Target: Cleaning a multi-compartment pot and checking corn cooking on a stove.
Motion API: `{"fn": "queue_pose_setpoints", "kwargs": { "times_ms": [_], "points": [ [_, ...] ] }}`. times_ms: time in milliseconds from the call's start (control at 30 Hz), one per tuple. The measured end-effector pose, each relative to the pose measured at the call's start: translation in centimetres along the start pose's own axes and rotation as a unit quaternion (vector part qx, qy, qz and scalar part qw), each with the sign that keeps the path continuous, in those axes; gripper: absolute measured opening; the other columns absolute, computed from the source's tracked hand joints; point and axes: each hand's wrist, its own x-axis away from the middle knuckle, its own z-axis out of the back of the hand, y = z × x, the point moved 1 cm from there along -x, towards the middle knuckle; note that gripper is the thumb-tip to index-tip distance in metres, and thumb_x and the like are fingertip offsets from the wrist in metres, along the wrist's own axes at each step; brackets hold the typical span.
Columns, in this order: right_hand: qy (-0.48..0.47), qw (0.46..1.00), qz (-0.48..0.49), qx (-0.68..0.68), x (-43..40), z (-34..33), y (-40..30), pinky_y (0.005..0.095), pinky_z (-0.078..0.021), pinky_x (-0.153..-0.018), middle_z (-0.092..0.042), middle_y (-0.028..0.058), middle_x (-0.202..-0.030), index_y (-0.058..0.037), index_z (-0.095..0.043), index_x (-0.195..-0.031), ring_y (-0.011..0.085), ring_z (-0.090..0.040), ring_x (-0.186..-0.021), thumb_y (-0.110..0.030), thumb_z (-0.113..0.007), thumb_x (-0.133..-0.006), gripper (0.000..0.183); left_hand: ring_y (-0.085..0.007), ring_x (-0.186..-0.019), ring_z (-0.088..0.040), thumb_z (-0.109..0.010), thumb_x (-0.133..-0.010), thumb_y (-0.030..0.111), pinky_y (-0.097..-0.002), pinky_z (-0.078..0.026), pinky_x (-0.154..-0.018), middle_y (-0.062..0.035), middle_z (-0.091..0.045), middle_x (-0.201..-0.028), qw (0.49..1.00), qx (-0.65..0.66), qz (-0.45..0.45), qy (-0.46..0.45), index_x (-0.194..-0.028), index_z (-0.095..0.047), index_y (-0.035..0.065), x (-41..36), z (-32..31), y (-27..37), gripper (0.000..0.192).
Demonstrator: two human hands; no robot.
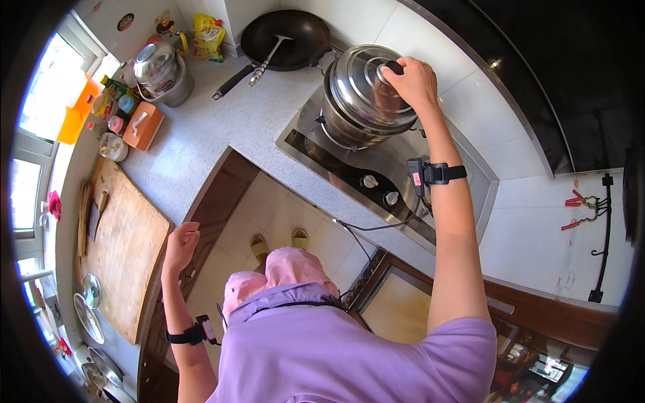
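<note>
My right hand (414,83) grips the black knob of a shiny metal pot lid (360,83). The lid lies tilted on a stainless steel pot (342,123), which stands on a gas stove (322,151) with two knobs. Beside the edge of a wooden cutting board (123,242), my left hand (181,247) hangs with loosely curled fingers, and nothing can be seen in it. On that board lie a cleaver (95,216) and a bundle of thin sticks (84,216).
Behind the counter's corner sits a black wok (302,38) with a metal-handled spatula (269,60) across it. An orange tissue box (143,126), jars and a metal pot (176,83) stand near the window. Glass lids (91,291) lie beside the board. A cable (378,227) crosses the stove's front edge.
</note>
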Motion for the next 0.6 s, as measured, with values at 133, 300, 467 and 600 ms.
{"fn": "queue_pose_setpoints", "kwargs": {
  "times_ms": [133,300,467,600],
  "points": [
    [0.018,0.999,0.041,0.019,0.1,-1.0,-0.2,0.0431,-0.0565,-0.086,-0.074,0.0235,-0.096,0.0014,-0.075,-0.105,0.0375,-0.071,-0.095,-0.044,-0.076,-0.077,0.053,-0.0234,-0.100,-0.070,-0.064,-0.097,0.012,-0.0349,-0.056,-0.089,-0.0144,-0.072,-0.113,1.000,0.005,0.018,0.005,-0.122,-0.066,0.0002,1.0,0.1,-0.5,0.027],
    [0.021,0.999,0.041,0.020,0.1,-1.3,-0.2,0.0436,-0.0568,-0.086,-0.074,0.0225,-0.097,-0.0003,-0.076,-0.107,0.0386,-0.071,-0.095,-0.043,-0.074,-0.078,0.052,-0.0162,-0.096,-0.067,-0.063,-0.099,0.015,-0.0310,-0.054,-0.084,-0.0077,-0.071,-0.110,1.000,0.014,0.020,0.002,-0.122,-0.065,0.0006,1.9,0.0,-1.3,0.027],
    [-0.004,0.998,0.052,0.032,0.1,-1.0,-0.6,0.0449,-0.0572,-0.085,-0.074,0.0222,-0.096,-0.0038,-0.077,-0.108,0.0384,-0.071,-0.094,-0.042,-0.073,-0.080,0.048,-0.0188,-0.095,-0.069,-0.063,-0.098,0.014,-0.0323,-0.055,-0.084,-0.0112,-0.072,-0.108,1.000,0.017,0.004,0.007,-0.120,-0.066,-0.0005,1.8,-0.2,-1.7,0.026],
    [0.002,0.997,0.061,0.047,0.2,-0.9,-0.6,0.0452,-0.0572,-0.084,-0.074,0.0222,-0.096,-0.0049,-0.077,-0.108,0.0386,-0.071,-0.093,-0.042,-0.072,-0.081,0.047,-0.0223,-0.095,-0.071,-0.063,-0.097,0.013,-0.0342,-0.056,-0.085,-0.0147,-0.073,-0.109,1.000,0.022,-0.011,-0.003,-0.119,-0.067,-0.0007,1.2,-0.4,-1.3,0.026]
  ]
}}
